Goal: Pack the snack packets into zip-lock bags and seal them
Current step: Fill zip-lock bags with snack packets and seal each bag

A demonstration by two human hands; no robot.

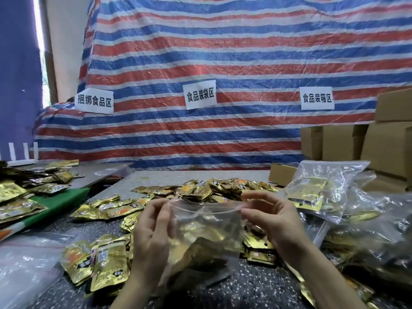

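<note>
Bare counter [169, 177] lay open at 12 o'clock, beyond loose packets [200, 192]. Filled bags [323, 190] crowded 3 o'clock; cartons [388, 148] walled off 2 o'clock.

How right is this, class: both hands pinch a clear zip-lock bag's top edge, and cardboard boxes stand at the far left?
Not quite: the head view shows the cardboard boxes at the far right. The left hand and right hand do pinch the top edge of the zip-lock bag.
</note>
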